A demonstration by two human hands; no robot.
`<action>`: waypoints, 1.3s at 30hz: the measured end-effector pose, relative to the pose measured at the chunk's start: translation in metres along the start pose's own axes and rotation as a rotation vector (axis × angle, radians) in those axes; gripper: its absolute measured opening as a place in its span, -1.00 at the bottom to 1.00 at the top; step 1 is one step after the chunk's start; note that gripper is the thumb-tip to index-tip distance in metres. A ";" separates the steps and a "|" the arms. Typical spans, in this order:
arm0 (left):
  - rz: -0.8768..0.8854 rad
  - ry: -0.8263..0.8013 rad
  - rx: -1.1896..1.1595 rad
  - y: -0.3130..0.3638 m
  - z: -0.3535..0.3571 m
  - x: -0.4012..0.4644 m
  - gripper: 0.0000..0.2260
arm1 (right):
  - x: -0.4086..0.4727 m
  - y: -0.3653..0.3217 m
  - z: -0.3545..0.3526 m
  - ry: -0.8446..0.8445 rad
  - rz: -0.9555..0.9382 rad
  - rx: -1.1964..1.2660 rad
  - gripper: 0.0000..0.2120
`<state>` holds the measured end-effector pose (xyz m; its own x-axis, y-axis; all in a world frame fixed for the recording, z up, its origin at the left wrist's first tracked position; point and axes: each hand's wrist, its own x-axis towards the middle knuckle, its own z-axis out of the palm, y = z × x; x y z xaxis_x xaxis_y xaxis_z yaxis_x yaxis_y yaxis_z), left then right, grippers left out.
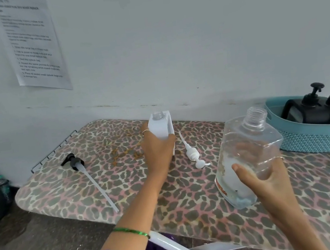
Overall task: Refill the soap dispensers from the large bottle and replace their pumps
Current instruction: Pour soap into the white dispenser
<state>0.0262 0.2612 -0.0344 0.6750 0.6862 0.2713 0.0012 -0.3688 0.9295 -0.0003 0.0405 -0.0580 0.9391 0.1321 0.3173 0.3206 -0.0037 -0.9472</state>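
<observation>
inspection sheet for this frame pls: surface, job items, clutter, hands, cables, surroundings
Surface: leopard-print board, brownish stains mid-board.
Job's things: white dispenser upright, uncapped; large clear bottle uncapped, tilted; white pump and black pump lying on the board.
Clutter: blue basket holding two black dispensers.
Hands: left hand grips the white dispenser; right hand holds the large clear bottle.
Cables: nothing seen.
Surroundings: printed sheet on wall.

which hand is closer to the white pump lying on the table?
Left. The left hand grips the white dispenser just left of the white pump. The right hand holds the large clear bottle farther off, to the pump's right and nearer the camera.
</observation>
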 end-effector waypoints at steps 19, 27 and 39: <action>0.076 -0.408 -0.255 -0.036 -0.103 -0.055 -0.48 | -0.001 -0.018 0.020 0.074 -0.184 -0.235 -0.43; 0.009 -0.392 -0.305 -0.041 -0.100 -0.059 -0.50 | 0.025 -0.041 0.019 -0.052 -0.359 -0.739 -0.28; -0.022 -0.449 -0.345 -0.045 -0.104 -0.058 -0.53 | 0.050 -0.058 0.028 -0.272 -0.606 -1.235 -0.18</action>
<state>-0.0895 0.3033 -0.0662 0.9253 0.3296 0.1878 -0.1711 -0.0793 0.9821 0.0247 0.0750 0.0114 0.6100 0.6118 0.5037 0.6961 -0.7174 0.0284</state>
